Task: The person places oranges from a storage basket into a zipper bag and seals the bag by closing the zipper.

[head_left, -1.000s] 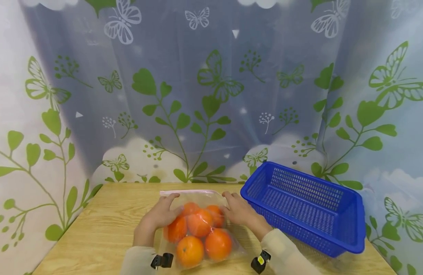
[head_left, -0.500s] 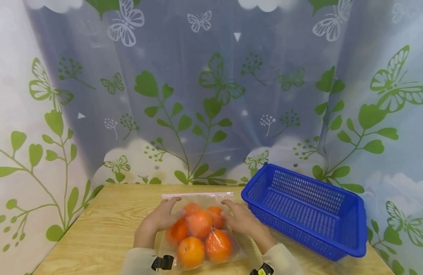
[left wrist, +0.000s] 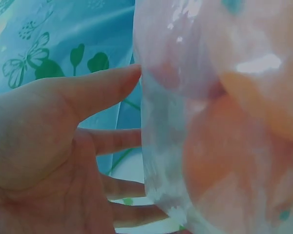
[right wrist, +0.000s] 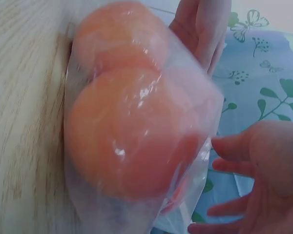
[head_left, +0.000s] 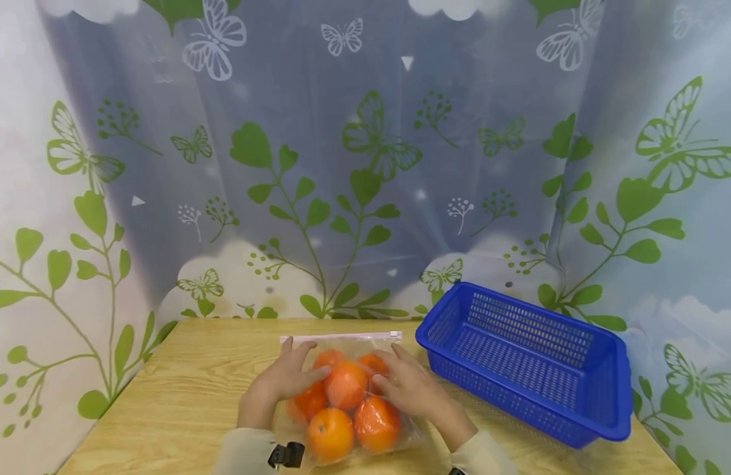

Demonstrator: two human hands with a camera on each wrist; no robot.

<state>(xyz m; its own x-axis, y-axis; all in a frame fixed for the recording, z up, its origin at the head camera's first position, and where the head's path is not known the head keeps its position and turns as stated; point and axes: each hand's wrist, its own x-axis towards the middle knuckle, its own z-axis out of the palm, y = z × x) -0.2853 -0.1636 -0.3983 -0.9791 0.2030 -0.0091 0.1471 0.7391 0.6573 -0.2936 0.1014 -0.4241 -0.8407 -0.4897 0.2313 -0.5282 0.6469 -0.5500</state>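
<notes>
A clear slider zip bag [head_left: 353, 346] with a pink strip along its top lies on the wooden table, and several oranges [head_left: 330, 435] fill it. My left hand [head_left: 282, 377] is at the bag's left side, fingers extended, thumb over an orange. On the other side my right hand [head_left: 410, 384] has its fingers spread at the bag's right edge. In the left wrist view, the left thumb and fingertips [left wrist: 129, 75] meet the plastic. The right wrist view shows the right hand [right wrist: 268, 175] with fingers apart beside the bag [right wrist: 193, 92].
A blue perforated plastic basket [head_left: 520, 353] stands on the table [head_left: 205, 369] to the right, close to the right forearm. Behind the table hangs a curtain [head_left: 318, 198] printed with leaves and butterflies.
Both hands have shifted inward over the bag's sides, with the thumbs closer together over the oranges. The right hand has uncovered the slider end of the pink strip. The basket stays put.
</notes>
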